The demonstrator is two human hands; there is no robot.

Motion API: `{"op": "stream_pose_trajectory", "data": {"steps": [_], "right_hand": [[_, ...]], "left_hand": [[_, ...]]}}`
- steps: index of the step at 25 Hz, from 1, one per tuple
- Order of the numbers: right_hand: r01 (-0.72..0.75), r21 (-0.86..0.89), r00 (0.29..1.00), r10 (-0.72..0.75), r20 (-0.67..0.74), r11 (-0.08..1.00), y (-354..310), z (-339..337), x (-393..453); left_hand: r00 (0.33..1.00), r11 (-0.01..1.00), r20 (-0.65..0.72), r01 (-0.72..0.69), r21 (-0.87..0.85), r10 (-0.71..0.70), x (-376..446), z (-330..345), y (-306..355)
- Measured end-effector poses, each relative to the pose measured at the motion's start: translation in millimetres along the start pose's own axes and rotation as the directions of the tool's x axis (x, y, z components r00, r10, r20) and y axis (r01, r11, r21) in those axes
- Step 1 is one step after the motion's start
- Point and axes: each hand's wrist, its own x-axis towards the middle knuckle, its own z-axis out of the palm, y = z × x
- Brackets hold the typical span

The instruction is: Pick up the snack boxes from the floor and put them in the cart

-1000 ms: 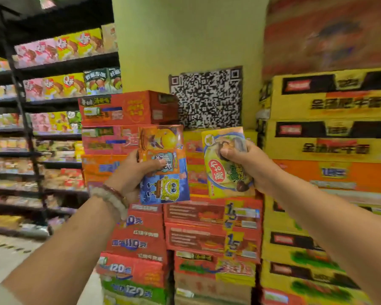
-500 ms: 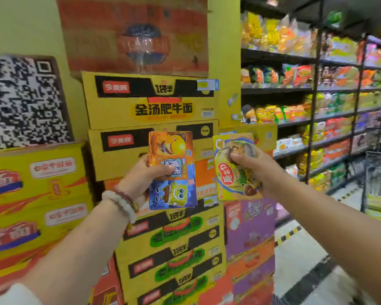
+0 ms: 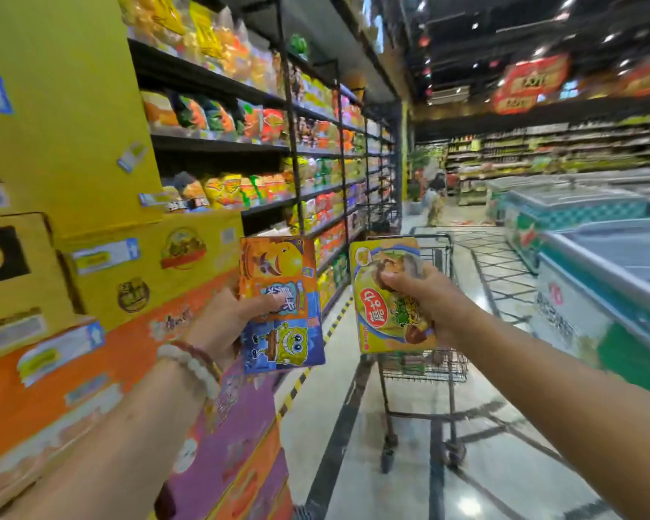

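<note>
The left hand (image 3: 222, 328) is grasping 2 snack boxes fanned one over the other, an orange box (image 3: 274, 264) on top and a blue box (image 3: 289, 343) below, with the thumb pressing across their faces. The right hand (image 3: 424, 305) is grasping 1 yellow box (image 3: 387, 324), thumb on the front and fingers wrapping behind. Both grips are holding the boxes upright at chest height, just beside each other. Directly beyond the right grip the cart (image 3: 436, 365) is standing in the aisle, its basket partly hidden behind the yellow box. To the left of the left grip stacked cartons (image 3: 158, 279) are crowding in. The likeliest slip is the left pair shearing apart, since only 1 thumb is pinning both. A low release could also be catching the basket rim and spilling boxes onto the floor (image 3: 402, 493).
</note>
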Motion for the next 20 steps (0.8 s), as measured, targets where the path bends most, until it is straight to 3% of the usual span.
{"op": "stream_pose_trajectory", "data": {"steps": [9, 20], "right_hand": [[0.066, -0.151, 0.995, -0.076, -0.060, 0.986, -14.8, -120.8, 111.0], [-0.019, -0.208, 0.976, -0.027, -0.215, 0.978, 33.6, -191.4, 255.6]], "left_hand": [[0.989, 0.994, 0.150, 0.011, -0.105, 0.004, 169.8, 105.7, -47.2], [0.959, 0.989, 0.280, 0.080, -0.128, -0.041, 371.5, 140.3, -110.4]]}}
